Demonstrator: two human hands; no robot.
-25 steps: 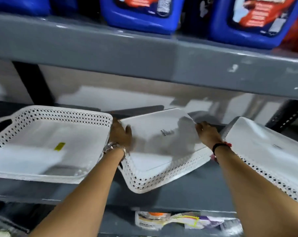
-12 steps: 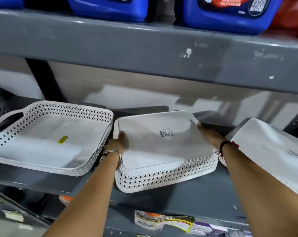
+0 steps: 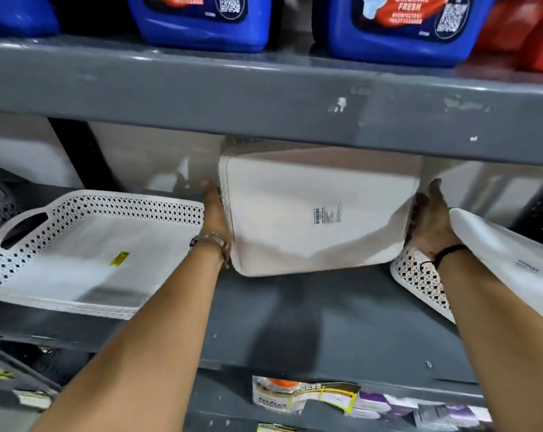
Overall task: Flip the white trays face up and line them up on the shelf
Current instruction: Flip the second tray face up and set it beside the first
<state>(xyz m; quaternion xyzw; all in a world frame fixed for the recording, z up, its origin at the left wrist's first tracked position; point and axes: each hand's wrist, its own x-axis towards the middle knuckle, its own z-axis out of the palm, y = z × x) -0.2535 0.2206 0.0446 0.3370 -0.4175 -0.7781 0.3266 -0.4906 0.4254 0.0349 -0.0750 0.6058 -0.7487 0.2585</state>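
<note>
A white perforated tray (image 3: 310,232) is tipped up on edge above the grey shelf (image 3: 310,313), its flat underside with a barcode label facing me. My left hand (image 3: 214,213) grips its left side and my right hand (image 3: 429,222) grips its right side. To the left, another white tray (image 3: 86,260) lies face up with a yellow sticker inside. On the right, a third white tray (image 3: 497,260) lies face down, partly under my right forearm.
The upper grey shelf beam (image 3: 264,98) hangs low just above the tipped tray, carrying blue jugs (image 3: 398,26) and red containers (image 3: 529,29). Packets (image 3: 310,397) lie on the shelf below. A black upright (image 3: 74,151) stands behind the left tray.
The middle tray lay face down on the shelf; both hands have since lifted it and tipped it up, so its underside now faces me and its top edge nears the upper beam.
</note>
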